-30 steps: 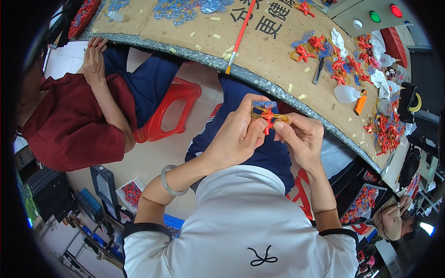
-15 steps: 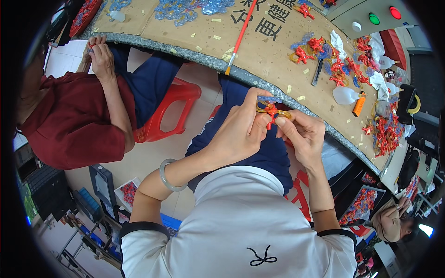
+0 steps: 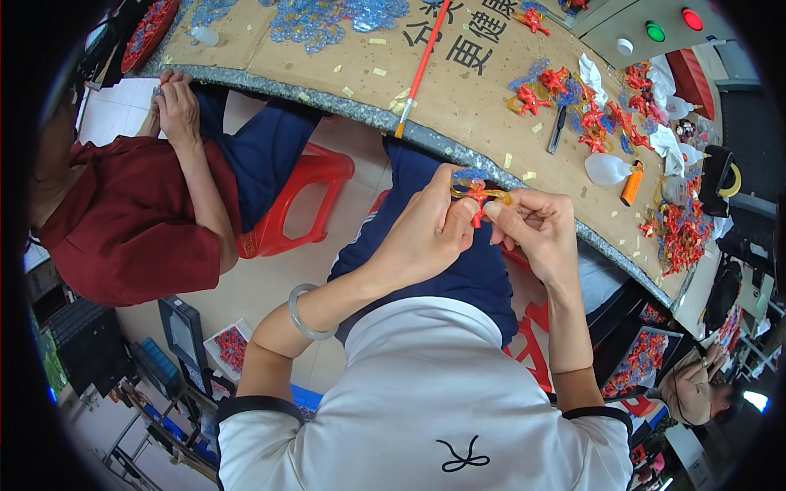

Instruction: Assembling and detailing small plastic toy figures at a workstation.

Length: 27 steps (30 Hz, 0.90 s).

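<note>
Left hand (image 3: 427,229) and right hand (image 3: 540,237) are closed on a small red, yellow and blue piece (image 3: 478,195), held over the lap (image 3: 458,274) beside the worktop (image 3: 491,106), apparently for steadying from both sides.

I count one held red-and-yellow piece (image 3: 478,195), one red-handled brush (image 3: 426,62) across the bench (image 3: 479,114), one orange tool (image 3: 631,187), one yellow tape roll (image 3: 735,181), four pale bottles (image 3: 605,169), three round buttons (image 3: 655,32) far right.

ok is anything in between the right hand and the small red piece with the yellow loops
Nothing visible is: the right hand meets the right end of the red piece, while the left hand grips it from the left.
</note>
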Each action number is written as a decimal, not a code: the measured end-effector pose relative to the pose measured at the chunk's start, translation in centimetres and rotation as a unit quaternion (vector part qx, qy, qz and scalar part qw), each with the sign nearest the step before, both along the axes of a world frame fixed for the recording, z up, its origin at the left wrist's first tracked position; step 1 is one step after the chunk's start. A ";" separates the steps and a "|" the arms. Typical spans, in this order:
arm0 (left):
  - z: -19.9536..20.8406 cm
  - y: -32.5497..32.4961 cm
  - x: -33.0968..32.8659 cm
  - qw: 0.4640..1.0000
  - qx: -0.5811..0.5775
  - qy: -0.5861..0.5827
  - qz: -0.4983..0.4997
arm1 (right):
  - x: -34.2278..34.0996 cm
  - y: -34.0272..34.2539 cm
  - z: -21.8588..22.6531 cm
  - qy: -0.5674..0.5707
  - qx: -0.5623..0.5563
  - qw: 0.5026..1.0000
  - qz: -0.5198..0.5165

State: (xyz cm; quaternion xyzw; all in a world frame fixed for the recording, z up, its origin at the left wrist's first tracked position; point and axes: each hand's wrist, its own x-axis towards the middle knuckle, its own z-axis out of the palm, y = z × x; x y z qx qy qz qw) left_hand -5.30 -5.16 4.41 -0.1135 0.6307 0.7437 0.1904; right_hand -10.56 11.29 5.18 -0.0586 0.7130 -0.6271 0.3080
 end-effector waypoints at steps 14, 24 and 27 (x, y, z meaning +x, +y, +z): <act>-3.7 0.5 -8.2 0.977 -0.075 0.197 0.020 | -6.2 -0.2 -3.3 0.074 -0.080 0.992 -0.071; -6.5 1.2 -10.3 0.987 -0.049 0.148 -0.050 | -6.7 1.3 -6.6 0.078 -0.102 0.986 -0.105; -6.0 1.4 -10.8 0.983 -0.093 0.141 -0.075 | -7.0 1.5 -6.9 0.068 -0.112 0.986 -0.106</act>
